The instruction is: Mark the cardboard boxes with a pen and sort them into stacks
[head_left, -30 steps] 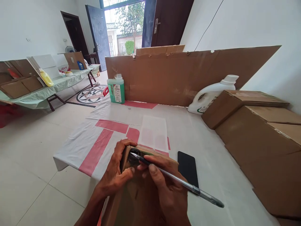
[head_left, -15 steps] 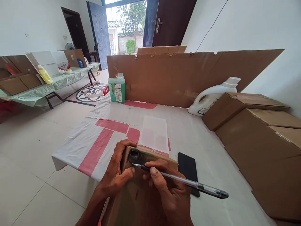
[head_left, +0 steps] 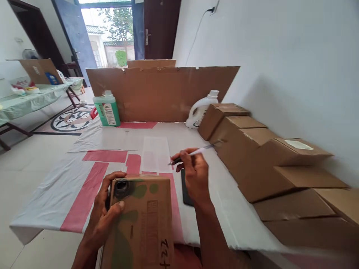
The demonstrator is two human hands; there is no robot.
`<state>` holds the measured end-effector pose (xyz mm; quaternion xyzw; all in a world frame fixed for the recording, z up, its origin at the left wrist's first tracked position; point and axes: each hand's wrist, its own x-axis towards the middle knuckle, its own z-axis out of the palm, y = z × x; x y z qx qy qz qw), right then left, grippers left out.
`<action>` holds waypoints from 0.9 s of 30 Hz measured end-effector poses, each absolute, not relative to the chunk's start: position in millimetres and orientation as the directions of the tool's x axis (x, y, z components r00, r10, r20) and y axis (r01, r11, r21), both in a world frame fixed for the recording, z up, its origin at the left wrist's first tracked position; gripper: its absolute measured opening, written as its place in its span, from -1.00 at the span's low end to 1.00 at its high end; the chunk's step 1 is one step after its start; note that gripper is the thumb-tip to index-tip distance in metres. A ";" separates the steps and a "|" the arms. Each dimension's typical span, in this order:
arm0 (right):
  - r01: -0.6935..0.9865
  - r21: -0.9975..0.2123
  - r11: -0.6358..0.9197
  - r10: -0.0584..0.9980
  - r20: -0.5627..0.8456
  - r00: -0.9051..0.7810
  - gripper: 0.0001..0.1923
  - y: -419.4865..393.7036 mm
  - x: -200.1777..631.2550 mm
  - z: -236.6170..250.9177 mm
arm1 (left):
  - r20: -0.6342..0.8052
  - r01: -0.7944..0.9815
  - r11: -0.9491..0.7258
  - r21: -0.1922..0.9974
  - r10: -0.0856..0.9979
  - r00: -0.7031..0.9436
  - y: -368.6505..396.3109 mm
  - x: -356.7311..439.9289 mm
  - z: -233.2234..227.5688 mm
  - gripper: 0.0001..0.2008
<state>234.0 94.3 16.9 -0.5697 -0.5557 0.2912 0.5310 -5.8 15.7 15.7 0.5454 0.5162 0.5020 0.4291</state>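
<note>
My left hand (head_left: 101, 213) grips the left edge of a brown cardboard box (head_left: 151, 213), its thumb on the front face. That box bears green blotches, faint print and dark handwriting low on the right. Near its top left corner is a black ring with a dark middle (head_left: 122, 189). Fingers closed, my right hand (head_left: 195, 173) pinches a clear pen with a black grip (head_left: 176, 160), held above the table and apart from the box. The pen's rear end is blurred. Under that hand lies a black phone (head_left: 186, 192), partly hidden. A whitish sheet (head_left: 155, 153) lies behind the box.
Several cardboard boxes (head_left: 260, 160) line the right side of the table. A cardboard panel (head_left: 157, 95) stands at the back, with a green-filled jug (head_left: 108, 110) and a white jug (head_left: 200, 110) before it. Another table (head_left: 42, 99) stands at the left.
My right hand has drawn the pen away from the box's black ring, up and to the right. The view has turned rightward, showing more stacked boxes. My left hand keeps its hold.
</note>
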 end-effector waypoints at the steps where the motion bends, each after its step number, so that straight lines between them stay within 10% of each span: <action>1: 0.498 -0.864 0.068 0.972 0.169 0.161 -0.76 99.3 240.5 6.9 | 0.088 0.127 -0.081 0.989 0.995 -0.044 15.7 -6.5 16.1 -0.39; 12: 0.902 -0.373 -0.217 0.957 -0.263 0.122 -0.83 73.0 226.4 -91.7 | 0.010 0.011 -0.009 1.000 0.995 -0.099 15.9 -0.2 18.7 -0.45; 21: 0.809 -0.264 -0.526 0.850 -0.134 0.509 -0.42 54.1 275.4 -89.9 | 0.034 0.064 -0.030 0.997 0.997 -0.064 14.3 5.5 20.2 -0.45; 27: 0.686 -0.413 -0.599 0.798 -0.238 0.554 -0.29 61.3 297.8 -102.4 | 0.045 0.021 -0.044 0.999 0.998 -0.046 14.0 5.6 16.9 -0.47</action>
